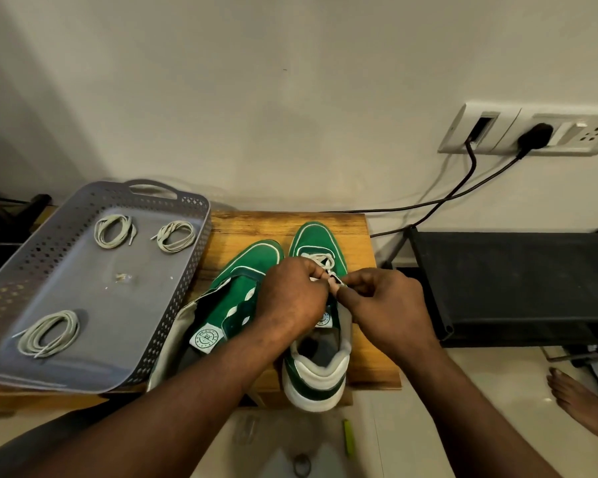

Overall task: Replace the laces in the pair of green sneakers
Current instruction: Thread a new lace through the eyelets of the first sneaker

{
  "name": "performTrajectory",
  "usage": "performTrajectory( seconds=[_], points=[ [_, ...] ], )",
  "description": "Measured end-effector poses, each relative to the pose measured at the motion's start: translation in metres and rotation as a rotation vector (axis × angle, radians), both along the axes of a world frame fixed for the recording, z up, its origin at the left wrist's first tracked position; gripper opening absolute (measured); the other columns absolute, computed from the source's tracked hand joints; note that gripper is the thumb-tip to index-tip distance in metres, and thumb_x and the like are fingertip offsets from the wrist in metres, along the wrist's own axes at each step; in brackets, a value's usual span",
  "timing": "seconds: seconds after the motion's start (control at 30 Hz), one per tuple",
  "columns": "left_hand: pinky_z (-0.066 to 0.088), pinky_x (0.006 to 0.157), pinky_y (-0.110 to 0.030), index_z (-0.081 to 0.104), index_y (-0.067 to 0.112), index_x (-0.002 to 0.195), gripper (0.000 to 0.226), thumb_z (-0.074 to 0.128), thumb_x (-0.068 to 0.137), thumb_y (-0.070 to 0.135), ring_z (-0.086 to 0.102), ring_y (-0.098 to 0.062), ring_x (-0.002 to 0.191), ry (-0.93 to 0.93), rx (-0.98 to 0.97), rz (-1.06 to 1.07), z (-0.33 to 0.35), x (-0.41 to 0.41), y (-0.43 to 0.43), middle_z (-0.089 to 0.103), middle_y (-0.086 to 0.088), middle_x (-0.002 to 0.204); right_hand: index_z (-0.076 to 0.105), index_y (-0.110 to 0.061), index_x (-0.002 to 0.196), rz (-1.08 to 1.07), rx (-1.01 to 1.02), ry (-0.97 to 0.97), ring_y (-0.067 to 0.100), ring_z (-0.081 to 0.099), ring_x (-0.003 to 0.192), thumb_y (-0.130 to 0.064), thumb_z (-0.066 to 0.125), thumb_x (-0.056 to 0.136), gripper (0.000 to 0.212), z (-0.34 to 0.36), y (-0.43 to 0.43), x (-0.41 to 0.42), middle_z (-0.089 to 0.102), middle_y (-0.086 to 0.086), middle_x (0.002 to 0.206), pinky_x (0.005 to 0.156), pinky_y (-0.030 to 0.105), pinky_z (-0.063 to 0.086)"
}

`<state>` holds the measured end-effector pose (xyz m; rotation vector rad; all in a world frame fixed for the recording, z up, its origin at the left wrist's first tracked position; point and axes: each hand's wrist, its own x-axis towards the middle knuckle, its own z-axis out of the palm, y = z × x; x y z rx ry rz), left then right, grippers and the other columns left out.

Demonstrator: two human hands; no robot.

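Head view: our left hand (292, 293) and right hand (384, 301) pinch the white lace (322, 261) on the right-side green sneaker (313, 236), likely to work an eyelet.

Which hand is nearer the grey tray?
Left. The left hand is over the sneakers, just right of the tray; the right hand is farther right. Both pinch a lace.
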<state>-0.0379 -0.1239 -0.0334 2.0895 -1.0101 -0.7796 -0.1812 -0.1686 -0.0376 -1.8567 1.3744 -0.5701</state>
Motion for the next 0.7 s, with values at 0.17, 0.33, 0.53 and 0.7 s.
performTrajectory(
  seconds=[0.17, 0.33, 0.53, 0.7],
  points=[
    [0.053, 0.061, -0.022, 0.076, 0.029, 0.076, 0.019, 0.075, 0.095, 0.029, 0.069, -0.006, 0.069, -0.100, 0.038, -0.050, -0.001, 0.001, 0.000, 0.074, 0.012, 0.077, 0.080, -0.021, 0.084, -0.133, 0.327, -0.226, 0.015, 0.077, 0.077, -0.022, 0.070, 0.099, 0.018, 0.000, -0.005, 0.002, 0.079, -0.004, 0.083, 0.072, 0.046, 0.067],
    [0.053, 0.067, -0.025, 0.080, 0.025, 0.083, 0.015, 0.075, 0.096, 0.032, 0.070, -0.009, 0.078, -0.065, 0.049, -0.038, -0.002, -0.001, 0.000, 0.075, 0.011, 0.082, 0.079, -0.018, 0.084, -0.169, 0.393, -0.268, 0.020, 0.079, 0.076, -0.022, 0.073, 0.095, 0.013, 0.000, -0.006, 0.004, 0.079, 0.001, 0.083, 0.072, 0.047, 0.067],
    [0.062, 0.091, -0.047, 0.079, 0.010, 0.084, 0.008, 0.081, 0.090, 0.015, 0.076, -0.026, 0.088, 0.372, 0.091, 0.088, 0.002, 0.005, -0.003, 0.079, -0.007, 0.084, 0.078, -0.019, 0.084, -0.163, 0.360, -0.267, 0.017, 0.078, 0.074, -0.022, 0.073, 0.095, 0.013, 0.000, -0.006, 0.005, 0.079, -0.001, 0.082, 0.070, 0.045, 0.067],
    [0.063, 0.088, -0.047, 0.080, 0.011, 0.085, 0.004, 0.079, 0.085, 0.007, 0.077, -0.025, 0.086, 0.362, 0.120, 0.055, 0.008, 0.010, -0.001, 0.080, -0.007, 0.086, 0.078, -0.024, 0.090, -0.129, 0.356, -0.265, 0.017, 0.078, 0.074, -0.024, 0.073, 0.095, 0.008, 0.001, -0.006, 0.006, 0.079, -0.001, 0.085, 0.070, 0.046, 0.067]
  ],
)
